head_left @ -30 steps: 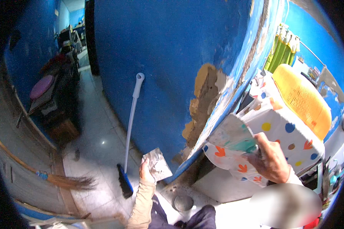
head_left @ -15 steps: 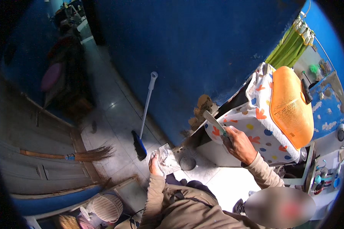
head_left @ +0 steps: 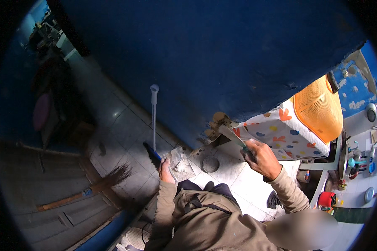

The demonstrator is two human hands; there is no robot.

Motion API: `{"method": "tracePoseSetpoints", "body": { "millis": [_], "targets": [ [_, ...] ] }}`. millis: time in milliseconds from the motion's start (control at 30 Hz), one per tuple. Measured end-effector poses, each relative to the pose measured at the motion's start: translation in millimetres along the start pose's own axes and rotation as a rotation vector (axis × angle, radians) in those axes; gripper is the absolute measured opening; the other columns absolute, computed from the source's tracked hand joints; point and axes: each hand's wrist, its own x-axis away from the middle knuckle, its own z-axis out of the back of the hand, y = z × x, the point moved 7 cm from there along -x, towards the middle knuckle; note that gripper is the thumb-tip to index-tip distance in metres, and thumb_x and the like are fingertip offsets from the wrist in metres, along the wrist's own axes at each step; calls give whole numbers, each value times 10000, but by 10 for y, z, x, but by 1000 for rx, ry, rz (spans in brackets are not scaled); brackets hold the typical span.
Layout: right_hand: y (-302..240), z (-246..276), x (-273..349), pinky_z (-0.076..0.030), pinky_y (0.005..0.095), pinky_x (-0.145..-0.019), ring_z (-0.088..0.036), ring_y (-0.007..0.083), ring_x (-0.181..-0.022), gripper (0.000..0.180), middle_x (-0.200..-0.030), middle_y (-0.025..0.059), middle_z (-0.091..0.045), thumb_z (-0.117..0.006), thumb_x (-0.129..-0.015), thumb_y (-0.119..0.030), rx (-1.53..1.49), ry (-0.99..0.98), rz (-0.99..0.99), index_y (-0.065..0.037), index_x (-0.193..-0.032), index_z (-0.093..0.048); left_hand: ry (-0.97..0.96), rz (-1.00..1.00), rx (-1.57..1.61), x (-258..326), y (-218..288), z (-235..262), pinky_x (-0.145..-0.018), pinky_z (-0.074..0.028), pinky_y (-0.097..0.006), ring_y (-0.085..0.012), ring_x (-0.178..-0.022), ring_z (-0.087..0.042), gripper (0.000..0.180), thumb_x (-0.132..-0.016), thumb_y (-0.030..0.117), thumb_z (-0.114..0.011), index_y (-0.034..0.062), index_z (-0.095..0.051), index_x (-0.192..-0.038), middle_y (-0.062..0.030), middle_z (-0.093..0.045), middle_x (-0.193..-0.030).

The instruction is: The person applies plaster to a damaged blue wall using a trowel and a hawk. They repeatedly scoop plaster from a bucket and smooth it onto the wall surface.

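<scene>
My right hand [head_left: 262, 159] is wrapped round the greenish handle of a putty knife [head_left: 232, 136]. Its flat blade points up and left, and the tip reaches the brown, crumbled patch [head_left: 217, 122] low on the blue wall's corner; whether it touches the plaster I cannot tell. In front of my body, my left hand [head_left: 166, 171] grips the left edge of a clear plastic bag [head_left: 182, 166] with whitish material in it. On the floor just right of the bag stands a round grey bowl [head_left: 210, 164].
A blue-headed broom with a white handle [head_left: 154, 113] leans by the wall. Left of it a twig broom [head_left: 88, 191] lies against a grey door [head_left: 46, 184]. At right, a patterned cloth [head_left: 276, 131] covers a stand bearing an orange mesh food cover [head_left: 318, 108].
My view has shifted, so the covered stand sits further right and lower. The putty knife's tip has come closer to the crumbled patch. Both hands keep their holds.
</scene>
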Motion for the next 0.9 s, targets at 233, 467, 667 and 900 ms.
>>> {"method": "tracePoseSetpoints", "body": {
  "millis": [233, 467, 667, 900],
  "targets": [
    [27, -9, -32, -488, 462, -683, -607, 424, -751, 348, -925, 235, -616, -648, -795, -84, 6, -54, -82, 5, -1125, -582, -35, 122, 78, -38, -91, -83, -997, -473, -416, -320, -1123, -608, 410, -904, 153, -498, -25, -529, -1272, -171, -615, -1229],
    [2, 102, -93, -488, 457, -705, -602, 438, -774, 318, -943, 238, -620, -629, -795, -37, -72, -45, -152, 18, -1105, -583, -69, 155, 63, -96, -134, -110, -991, -467, -389, -274, -1102, -612, 411, -877, 180, -569, 18, -538, -1253, -121, -627, -1189],
    [-87, 177, -74, -484, 456, -739, -606, 423, -861, 325, -965, 218, -625, -635, -786, -9, -29, 36, -171, 13, -1106, -578, 0, 72, -115, -212, -63, -29, -1013, -404, -322, -223, -1087, -573, 433, -899, 245, -549, -70, -564, -1195, -128, -623, -1162],
    [-260, 297, -59, -487, 450, -709, -613, 420, -812, 324, -956, 220, -616, -646, -813, -18, 1, 87, -173, 22, -1125, -573, -95, 121, 4, -263, 9, -196, -973, -455, -344, -229, -1058, -603, 389, -908, 231, -541, -39, -573, -1187, -128, -628, -1152]
  ]
}}
